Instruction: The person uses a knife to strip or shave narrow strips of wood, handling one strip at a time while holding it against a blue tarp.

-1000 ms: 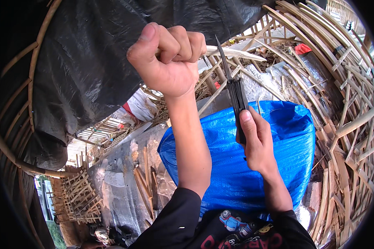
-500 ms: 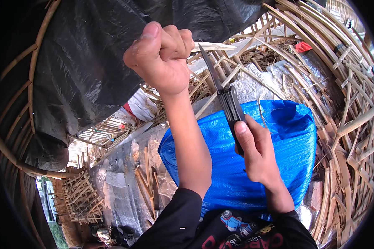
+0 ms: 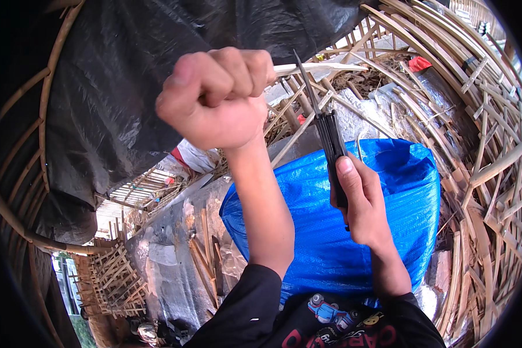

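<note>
My left hand [image 3: 220, 98] is raised at upper centre, closed in a fist around a pale bamboo strip [image 3: 342, 68]. The strip sticks out to the right of the fist; its other end is hidden by the hand. My right hand [image 3: 364, 200] grips the black slotted handle of a knife [image 3: 332, 145], thumb lying along the handle. The blade points up and crosses the strip a little to the right of my left fist; whether it touches the wood I cannot tell. A blue plastic sheet [image 3: 325, 243] covers my lap beneath both forearms.
Long bamboo strips [image 3: 481, 174] are heaped along the right side. Black sheeting [image 3: 122, 87] hangs at upper left beside a curved bamboo frame [image 3: 44, 122]. A woven bamboo piece [image 3: 119, 281] stands lower left. Loose sticks [image 3: 206, 255] lie on the grey sheet by my left elbow.
My left fist has shifted slightly left and down. The knife has moved right and turned more upright, and a longer part of the strip shows beyond the fist.
</note>
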`<state>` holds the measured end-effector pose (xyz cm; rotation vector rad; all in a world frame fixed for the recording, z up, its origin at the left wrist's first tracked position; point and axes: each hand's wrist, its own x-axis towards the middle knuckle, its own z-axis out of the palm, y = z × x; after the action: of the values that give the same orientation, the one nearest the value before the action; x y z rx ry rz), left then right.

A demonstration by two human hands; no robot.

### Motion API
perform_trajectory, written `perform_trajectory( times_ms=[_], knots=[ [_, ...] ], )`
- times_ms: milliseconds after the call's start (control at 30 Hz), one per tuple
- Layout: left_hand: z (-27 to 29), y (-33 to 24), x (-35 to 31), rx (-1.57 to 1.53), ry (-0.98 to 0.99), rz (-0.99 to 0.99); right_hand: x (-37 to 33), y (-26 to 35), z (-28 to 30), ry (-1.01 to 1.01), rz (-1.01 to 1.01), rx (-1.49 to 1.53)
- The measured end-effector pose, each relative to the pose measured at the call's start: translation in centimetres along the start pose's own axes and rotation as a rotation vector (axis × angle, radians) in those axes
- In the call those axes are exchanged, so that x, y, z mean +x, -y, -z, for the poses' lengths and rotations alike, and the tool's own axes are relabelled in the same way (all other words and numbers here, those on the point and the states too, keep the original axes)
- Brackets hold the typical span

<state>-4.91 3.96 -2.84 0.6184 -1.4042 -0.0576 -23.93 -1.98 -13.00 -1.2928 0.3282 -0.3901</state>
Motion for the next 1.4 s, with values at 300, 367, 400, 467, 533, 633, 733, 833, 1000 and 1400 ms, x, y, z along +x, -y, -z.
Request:
perform_trajectory(
  times_ms=[300, 367, 400, 467, 533, 633, 733, 833, 1000, 1400],
  knots=[
    [-0.2, -1.3, 0.5, -0.104, 0.049, -0.007, 0.0, 0.3, 0.7, 0.015, -0.017, 0.066],
    [-0.3, -0.9, 0.3, -0.121, 0.050, -0.001, -0.8, 0.9, 0.4, 0.062, -0.003, 0.086],
    [-0.3, -0.7, 0.3, -0.113, 0.049, 0.006, -1.0, 1.1, 0.2, 0.107, 0.014, 0.101],
    [-0.4, -0.6, 0.3, -0.113, 0.050, 0.013, -1.1, 0.7, -0.2, 0.098, 0.053, 0.068],
    [-0.3, -0.8, 0.4, -0.127, 0.053, 0.001, -0.9, 0.3, -0.3, 0.097, 0.110, 0.024],
    [-0.5, -0.5, 0.2, -0.130, 0.039, -0.005, -0.7, 0.2, -0.4, 0.059, 0.127, 0.001],
    [-0.8, -0.8, 0.6, -0.169, 0.093, -0.011, -0.2, -0.1, -0.3, -0.008, 0.132, 0.016],
    [-1.2, -0.3, 0.5, -0.114, 0.107, -0.005, 0.6, -0.6, 0.6, 0.004, 0.099, 0.055],
    [-2.1, 0.8, 0.5, -0.121, 0.135, 0.010, 0.2, -0.4, 0.6, -0.059, 0.071, 0.080],
    [-1.6, -1.4, 1.0, -0.162, 0.113, 0.015, 2.7, -1.9, 3.7, -0.158, -0.013, 0.171]
  ],
)
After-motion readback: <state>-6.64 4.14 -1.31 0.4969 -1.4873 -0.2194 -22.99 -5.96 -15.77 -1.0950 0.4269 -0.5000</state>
